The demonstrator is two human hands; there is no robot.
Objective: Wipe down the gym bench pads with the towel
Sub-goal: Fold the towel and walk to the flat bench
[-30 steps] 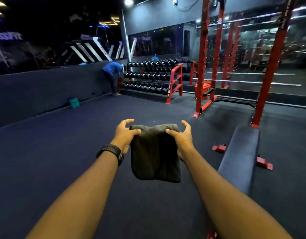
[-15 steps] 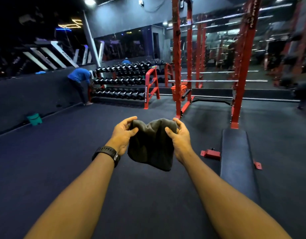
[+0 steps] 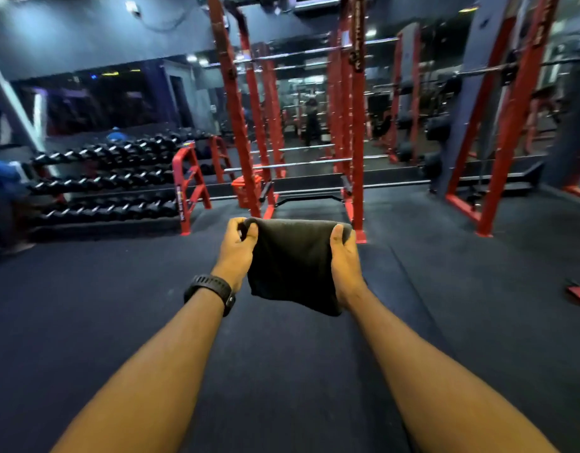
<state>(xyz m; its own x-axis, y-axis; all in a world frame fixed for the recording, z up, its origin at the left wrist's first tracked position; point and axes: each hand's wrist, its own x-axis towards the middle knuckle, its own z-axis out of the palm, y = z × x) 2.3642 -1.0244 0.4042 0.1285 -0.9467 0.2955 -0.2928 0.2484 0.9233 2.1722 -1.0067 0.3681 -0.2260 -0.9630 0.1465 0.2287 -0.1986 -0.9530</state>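
I hold a dark grey folded towel (image 3: 291, 266) in front of me, above the floor, with both hands. My left hand (image 3: 236, 253), with a black watch on its wrist, grips the towel's upper left corner with curled fingers. My right hand (image 3: 345, 266) grips the right edge, thumb on the front. The towel hangs down between them. A dark bench pad (image 3: 391, 289) seems to run from the red rack upright toward me, behind the towel and under my right forearm; blur leaves its edges faint.
Red power racks (image 3: 355, 125) with barbells stand ahead before a mirrored wall. A dumbbell rack (image 3: 112, 184) is at the left, with a person in blue (image 3: 2, 191) at the frame's edge. A red foot (image 3: 579, 294) lies at the right on the dark rubber floor (image 3: 102, 305).
The view has swung to the right and forward, so the racks are now straight ahead and the bench has slid from the right toward the centre. Both hands keep hold of the towel.
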